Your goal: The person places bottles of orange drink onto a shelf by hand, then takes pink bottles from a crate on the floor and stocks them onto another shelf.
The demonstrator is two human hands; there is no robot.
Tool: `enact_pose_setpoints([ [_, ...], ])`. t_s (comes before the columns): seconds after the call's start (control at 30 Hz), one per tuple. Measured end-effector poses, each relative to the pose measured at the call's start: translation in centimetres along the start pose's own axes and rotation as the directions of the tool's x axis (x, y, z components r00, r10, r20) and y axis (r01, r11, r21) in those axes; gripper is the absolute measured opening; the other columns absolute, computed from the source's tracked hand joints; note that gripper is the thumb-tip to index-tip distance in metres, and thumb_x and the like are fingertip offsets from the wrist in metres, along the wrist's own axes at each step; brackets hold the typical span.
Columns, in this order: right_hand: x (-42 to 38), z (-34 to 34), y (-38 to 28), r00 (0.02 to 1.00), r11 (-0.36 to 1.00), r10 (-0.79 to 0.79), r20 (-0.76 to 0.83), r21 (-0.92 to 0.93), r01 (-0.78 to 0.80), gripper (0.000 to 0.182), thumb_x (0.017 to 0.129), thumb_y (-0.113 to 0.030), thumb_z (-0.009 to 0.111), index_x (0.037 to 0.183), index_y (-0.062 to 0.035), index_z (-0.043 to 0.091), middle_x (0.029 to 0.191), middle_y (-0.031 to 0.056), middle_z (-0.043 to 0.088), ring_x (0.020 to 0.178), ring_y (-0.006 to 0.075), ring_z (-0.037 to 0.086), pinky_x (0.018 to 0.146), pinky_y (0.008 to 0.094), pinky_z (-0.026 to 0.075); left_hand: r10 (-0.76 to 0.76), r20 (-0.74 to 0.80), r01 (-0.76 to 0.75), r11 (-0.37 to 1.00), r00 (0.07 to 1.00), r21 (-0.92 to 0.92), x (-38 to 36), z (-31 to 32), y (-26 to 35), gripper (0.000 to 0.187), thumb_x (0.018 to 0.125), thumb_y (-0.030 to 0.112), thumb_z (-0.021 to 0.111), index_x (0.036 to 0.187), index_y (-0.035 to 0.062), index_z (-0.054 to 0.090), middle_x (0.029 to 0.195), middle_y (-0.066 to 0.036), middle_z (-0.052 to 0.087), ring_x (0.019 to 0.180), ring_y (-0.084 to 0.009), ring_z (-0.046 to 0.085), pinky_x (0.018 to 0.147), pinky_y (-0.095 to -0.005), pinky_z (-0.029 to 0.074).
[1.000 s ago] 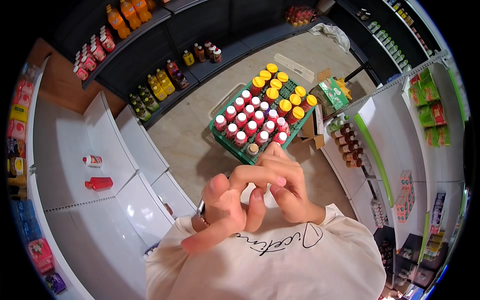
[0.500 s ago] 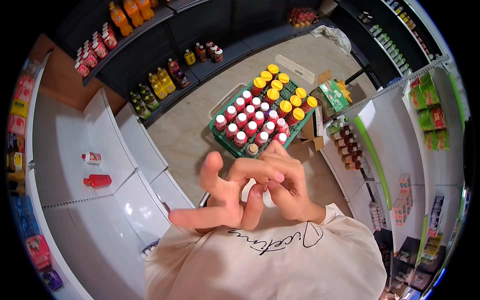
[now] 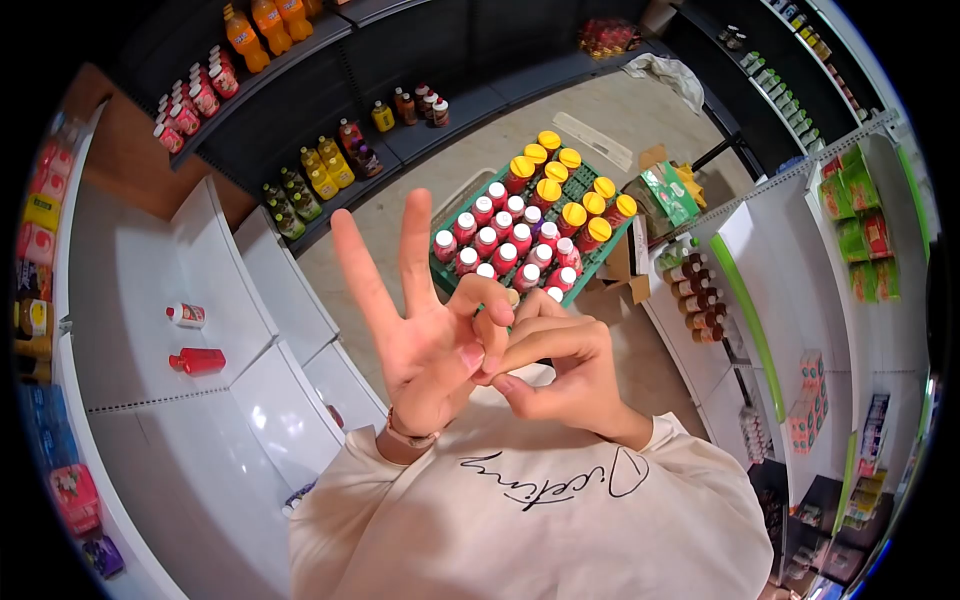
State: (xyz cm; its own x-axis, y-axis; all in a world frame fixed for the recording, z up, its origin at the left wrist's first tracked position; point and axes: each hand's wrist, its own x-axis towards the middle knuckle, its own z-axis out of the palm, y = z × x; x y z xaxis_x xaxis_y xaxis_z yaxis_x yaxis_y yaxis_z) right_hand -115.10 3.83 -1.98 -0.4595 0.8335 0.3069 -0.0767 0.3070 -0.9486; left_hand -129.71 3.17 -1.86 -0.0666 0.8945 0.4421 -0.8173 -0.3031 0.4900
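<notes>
My left hand is raised in front of my chest, two fingers stretched upward and apart. Its other fingers bend in to meet the thumb. My right hand presses thumb and forefinger together against those bent fingertips. Anything between the fingertips is too small or hidden to make out. A band circles my left wrist. Just beyond the hands stands a green crate of upright bottles. Red bottles with white caps fill its near part, and bottles with yellow caps its far part. My hands cover its near corner.
White shelves on the left hold a white-and-red bottle and a red bottle, both lying down. Dark shelves with drinks run along the back. An open cardboard box sits right of the crate, near shelves with brown bottles.
My left hand has turned: its two free fingers, earlier spread toward the left and up, now point upward. Both hands' fingertips stay together, shifted slightly left.
</notes>
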Motion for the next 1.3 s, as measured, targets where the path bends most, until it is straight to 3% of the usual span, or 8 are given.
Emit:
enact_pose_setpoints([
  [0.2,0.4,-0.9,1.7,0.999,0.996,-0.016,-0.048,-0.084,0.012,0.017,0.064,-0.002,0.078,0.080,-0.0080,0.075,0.077,0.0001,0.069,0.076,0.0093,0.053,0.071,0.0263,0.039,0.023,-0.031,-0.022,0.999,0.999,0.030,0.6,-2.1,-0.9,0.107,0.073,-0.011,0.050,0.150,0.0269,-0.015,0.157,-0.009,0.004,0.096,-0.0238,0.055,0.060,-0.0241,0.046],
  [0.37,1.2,-3.1,8.3,0.838,0.955,0.294,-0.460,0.095,-0.282,0.011,0.069,-0.001,0.079,0.077,-0.0024,0.071,0.077,0.0018,0.068,0.068,0.0075,0.058,0.065,0.0220,0.045,-0.176,-0.272,0.247,0.935,0.946,0.254,1.3,-8.4,-4.0,0.083,0.076,-0.009,0.050,0.150,0.0101,0.016,0.149,-0.012,0.028,0.102,-0.0176,0.056,0.070,-0.0216,0.045],
  [0.6,-4.8,-7.9,21.4,0.630,0.815,0.449,-0.634,0.001,-0.580,0.019,0.089,-0.014,0.064,0.102,-0.0026,0.072,0.079,0.0059,0.068,0.074,0.0118,0.058,0.070,0.0263,0.047,-0.503,-0.452,0.656,0.367,0.737,0.660,-5.9,-25.9,-18.4,0.050,0.087,0.000,0.050,0.136,0.0047,0.045,0.122,-0.009,0.059,0.092,-0.0126,0.060,0.070,-0.0224,0.045],
  [0.63,-5.9,-7.7,22.7,0.609,0.772,0.484,-0.629,-0.021,-0.635,0.039,0.092,-0.021,0.060,0.128,-0.0077,0.058,0.095,0.0089,0.069,0.077,0.0149,0.058,0.074,0.0297,0.047,-0.566,-0.415,0.616,0.222,0.713,0.755,-6.8,-26.7,-19.7,0.050,0.084,0.005,0.058,0.133,0.0021,0.047,0.123,-0.013,0.057,0.092,-0.0180,0.061,0.075,-0.0274,0.048],
  [0.67,-6.2,-6.8,22.4,0.581,0.739,0.513,-0.632,-0.019,-0.673,0.051,0.089,-0.023,0.062,0.136,-0.0085,0.048,0.104,0.0113,0.067,0.079,0.0171,0.059,0.075,0.0306,0.047,-0.596,-0.399,0.498,0.001,0.697,0.867,-7.5,-26.9,-20.9,0.054,0.082,0.010,0.062,0.134,0.0035,0.046,0.126,-0.021,0.052,0.106,-0.0344,0.057,0.091,-0.0420,0.046],
  [0.77,-8.8,-5.3,24.1,0.612,0.665,0.504,-0.610,-0.178,-0.725,0.084,0.082,-0.025,0.070,0.150,-0.0122,0.022,0.127,0.0188,0.056,0.091,0.0252,0.062,0.081,0.0330,0.047,-0.611,-0.310,0.249,-0.186,0.728,0.950,-9.4,-27.1,-24.3,0.060,0.079,0.013,0.066,0.134,0.0064,0.045,0.135,-0.019,0.042,0.115,-0.0409,0.048,0.095,-0.0473,0.043],
  [1.0,-16.0,-4.3,29.4,0.605,0.588,0.623,-0.496,-0.213,-0.780,0.062,0.078,-0.032,0.071,0.132,-0.0101,0.051,0.116,0.0174,0.060,0.087,0.0258,0.061,0.077,0.0344,0.050,-0.623,-0.153,0.019,-0.217,0.767,0.976,-10.4,-28.2,-27.6,0.047,0.071,0.005,0.072,0.113,0.0135,0.053,0.108,-0.016,0.051,0.099,-0.0386,0.056,0.082,-0.0475,0.049],
  [1.3,-27.6,-9.2,27.4,0.694,0.649,0.580,-0.426,-0.273,-0.710,0.071,0.072,-0.033,0.076,0.133,-0.0080,0.047,0.124,0.0191,0.057,0.115,0.0329,0.054,0.097,0.0403,0.043,-0.855,-0.053,-0.143,-0.147,0.516,0.979,-11.7,-15.2,-28.5,0.045,0.057,0.024,0.082,0.097,0.0113,0.064,0.095,-0.016,0.063,0.090,-0.0353,0.063,0.078,-0.0436,0.052],
])
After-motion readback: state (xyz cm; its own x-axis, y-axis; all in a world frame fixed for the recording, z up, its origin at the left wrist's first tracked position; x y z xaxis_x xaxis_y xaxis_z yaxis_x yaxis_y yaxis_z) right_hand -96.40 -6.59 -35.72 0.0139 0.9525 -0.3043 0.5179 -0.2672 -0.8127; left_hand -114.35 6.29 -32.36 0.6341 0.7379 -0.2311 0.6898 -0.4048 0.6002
